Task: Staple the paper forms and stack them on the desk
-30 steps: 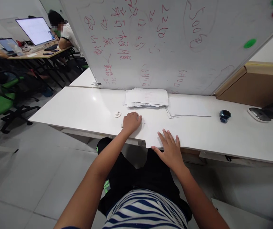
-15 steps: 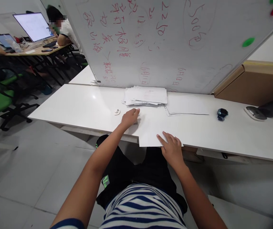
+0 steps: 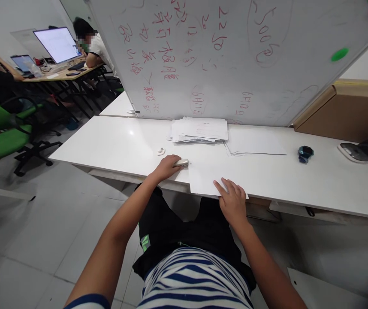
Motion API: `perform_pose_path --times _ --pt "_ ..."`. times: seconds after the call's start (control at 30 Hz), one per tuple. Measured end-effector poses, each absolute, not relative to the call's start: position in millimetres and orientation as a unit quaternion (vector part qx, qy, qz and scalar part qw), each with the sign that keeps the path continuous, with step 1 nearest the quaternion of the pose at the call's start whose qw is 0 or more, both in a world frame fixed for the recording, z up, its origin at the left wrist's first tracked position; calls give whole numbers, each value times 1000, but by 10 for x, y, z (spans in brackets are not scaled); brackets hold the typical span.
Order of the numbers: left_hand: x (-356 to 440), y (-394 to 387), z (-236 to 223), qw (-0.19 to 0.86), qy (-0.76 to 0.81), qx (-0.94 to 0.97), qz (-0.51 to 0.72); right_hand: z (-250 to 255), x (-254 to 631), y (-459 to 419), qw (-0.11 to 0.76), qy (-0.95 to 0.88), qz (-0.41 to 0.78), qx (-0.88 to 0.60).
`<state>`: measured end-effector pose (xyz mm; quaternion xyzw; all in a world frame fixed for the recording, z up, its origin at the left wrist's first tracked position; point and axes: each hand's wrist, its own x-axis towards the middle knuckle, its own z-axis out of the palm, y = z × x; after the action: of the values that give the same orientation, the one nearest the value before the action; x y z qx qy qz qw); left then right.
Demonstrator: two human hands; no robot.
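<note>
Green chair (image 3: 4, 143) sits way off on the left, then comes the white desk (image 3: 107, 139) with a curly little white gadget (image 3: 161, 151) lying on it. Just beside that, the left hand (image 3: 167, 166) has its fingers wrapped round what looks like a stapler (image 3: 180, 163): small, slim, cream-coloured, with a greyish right end that sits right by the left edge of a white sheet (image 3: 203, 182). Can't tell if any paper is actually in its mouth, too small. Behind is a messy paper pile (image 3: 200, 130). The sheet itself looks blank and flat, near edge poking out past the desk. The right hand (image 3: 233, 199) has its fingers on the sheet's near right part, but the thumb's hidden so I can't tell if it's pinching. Further right, a dark bluish watch (image 3: 305, 153)
</note>
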<state>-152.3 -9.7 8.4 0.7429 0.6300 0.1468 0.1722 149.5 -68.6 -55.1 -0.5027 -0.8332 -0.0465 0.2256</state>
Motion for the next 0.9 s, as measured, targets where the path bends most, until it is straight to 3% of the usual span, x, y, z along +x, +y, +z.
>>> perform_pose_path --times 0.23,0.5,0.73,0.9 --pt "-1516 -61 49 197 606 749 180 -546 1470 -691 210 -843 -51 -492" --pt "-1487 -120 322 279 636 698 177 -551 1455 -696 208 -844 -49 -492" --pt "-1228 206 392 175 685 688 164 -544 1436 -701 198 -845 -49 -493" --pt "-1077 361 334 170 687 688 160 -545 1431 -702 208 -847 -47 -487"
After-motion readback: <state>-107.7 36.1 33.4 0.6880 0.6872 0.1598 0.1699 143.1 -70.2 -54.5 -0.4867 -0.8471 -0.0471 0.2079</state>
